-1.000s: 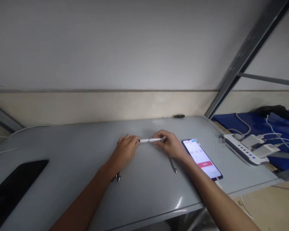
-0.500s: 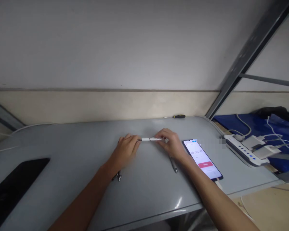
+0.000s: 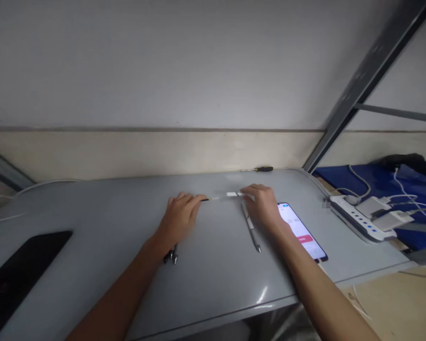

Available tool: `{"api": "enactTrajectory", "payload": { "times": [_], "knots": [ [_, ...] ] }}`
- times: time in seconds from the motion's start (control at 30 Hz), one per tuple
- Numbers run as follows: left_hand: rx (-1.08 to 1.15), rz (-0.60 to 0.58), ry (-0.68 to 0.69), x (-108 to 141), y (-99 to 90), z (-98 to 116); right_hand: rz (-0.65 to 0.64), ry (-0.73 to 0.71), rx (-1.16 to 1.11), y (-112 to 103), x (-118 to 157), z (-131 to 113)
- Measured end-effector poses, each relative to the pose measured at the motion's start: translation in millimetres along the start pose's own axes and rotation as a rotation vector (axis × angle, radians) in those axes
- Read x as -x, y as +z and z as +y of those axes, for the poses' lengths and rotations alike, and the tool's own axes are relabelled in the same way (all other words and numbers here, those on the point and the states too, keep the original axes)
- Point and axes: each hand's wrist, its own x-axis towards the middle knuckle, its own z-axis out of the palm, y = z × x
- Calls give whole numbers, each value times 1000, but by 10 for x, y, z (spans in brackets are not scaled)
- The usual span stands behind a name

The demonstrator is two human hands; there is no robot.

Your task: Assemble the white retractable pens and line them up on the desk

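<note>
My left hand (image 3: 180, 215) pinches a thin pen refill (image 3: 213, 198), dark near the fingers and pale toward its right-pointing tip. Across a small gap, my right hand (image 3: 261, 203) is closed on a white pen barrel (image 3: 233, 194), whose near end faces the refill. A second pen (image 3: 251, 227), white and grey with a metallic tip, lies on the desk just below my right hand. Beside my left wrist are dark and metallic pen-like pieces (image 3: 175, 257), partly hidden by the wrist.
A phone (image 3: 310, 241) with a lit timer lies right of my right forearm. Farther right is a power strip (image 3: 358, 220) with plugged-in chargers. A screwdriver (image 3: 264, 169) rests by the wall. A black flat object (image 3: 28, 270) is on the left of the grey desk (image 3: 110, 208).
The pen between my hands has come apart. The barrel moved right with my right hand, while my left hand shifted slightly left with the refill.
</note>
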Motion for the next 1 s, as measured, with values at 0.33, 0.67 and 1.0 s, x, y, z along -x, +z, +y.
{"api": "enactTrajectory", "payload": {
  "times": [0.33, 0.67, 1.0],
  "knots": [
    [-18, -31, -15, -1, 18, 43, -34, -114, 8, 45, 18, -129],
    [38, -57, -16, 5, 73, 88, -105, -195, -81, 94, 53, -311],
    [80, -60, 101, -11, -2, 18, -231, -74, -521, -15, 51, -394]
  ]
}}
